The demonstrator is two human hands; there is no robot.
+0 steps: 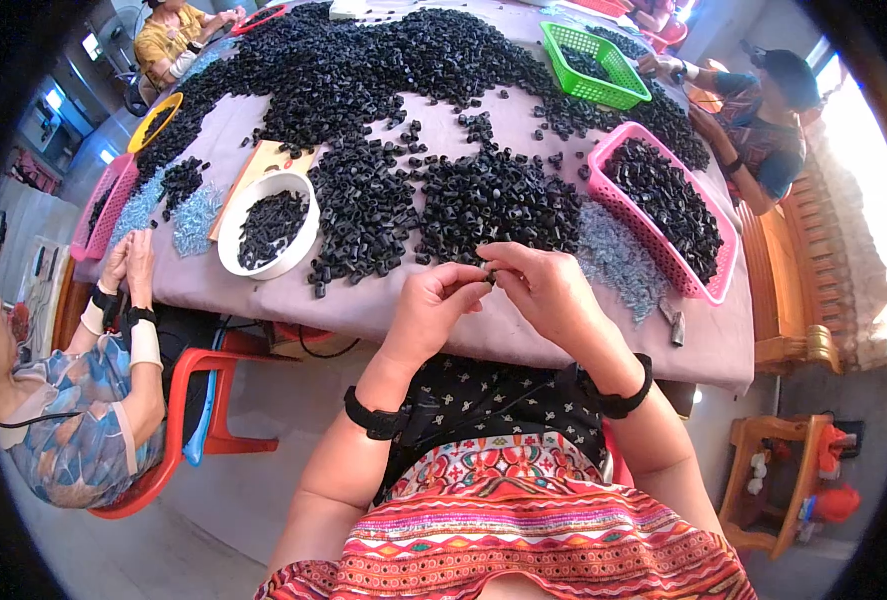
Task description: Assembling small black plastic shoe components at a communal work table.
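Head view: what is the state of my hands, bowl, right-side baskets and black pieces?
Left hand: pinching a small dark piece
Right hand: pinching the same piece
White bowl: open, partly filled
Right pink basket: open, filled
Green basket: open, partly filled
Black pieces: loose, heaped

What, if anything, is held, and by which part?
A small dark piece, pinched between left hand and right hand; gripped part too small to tell.

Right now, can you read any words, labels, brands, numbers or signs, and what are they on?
No readable text.
Tan board behind the white bowl: dark marks, too small to tell whether they are lettering.
Small dark piece at the fingertips: too small to show any.
Green basket: no lettering I can make out.
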